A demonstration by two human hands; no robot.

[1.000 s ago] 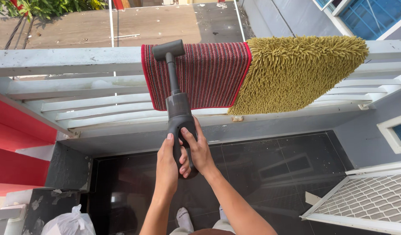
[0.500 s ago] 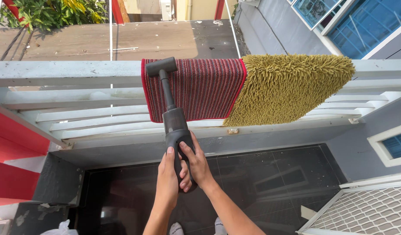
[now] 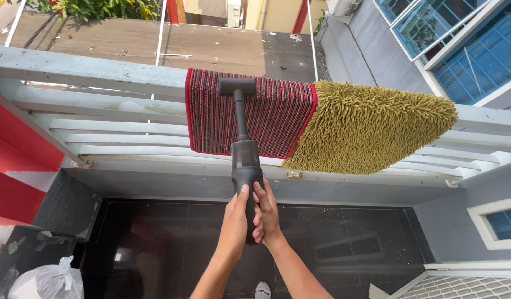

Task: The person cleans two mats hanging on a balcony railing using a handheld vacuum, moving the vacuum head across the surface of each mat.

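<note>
Nozzle shifted right on striped mat (image 3: 277,119) — both hands (left (image 3: 235,221), right (image 3: 268,213)) outstretched, fingers wrapped round vacuum (image 3: 246,166) grip.

Both arms were bare right up to where they left the shot, so no sleeves, no gloves. The left hand (image 3: 237,218) and right hand (image 3: 266,213) had nothing on them either: no rings, no watch, no wristband that I could spot. Nails looked short and plain. Down at the bottom edge, a bit of white footwear (image 3: 262,290) peeked in, with small dark print on it.
</note>
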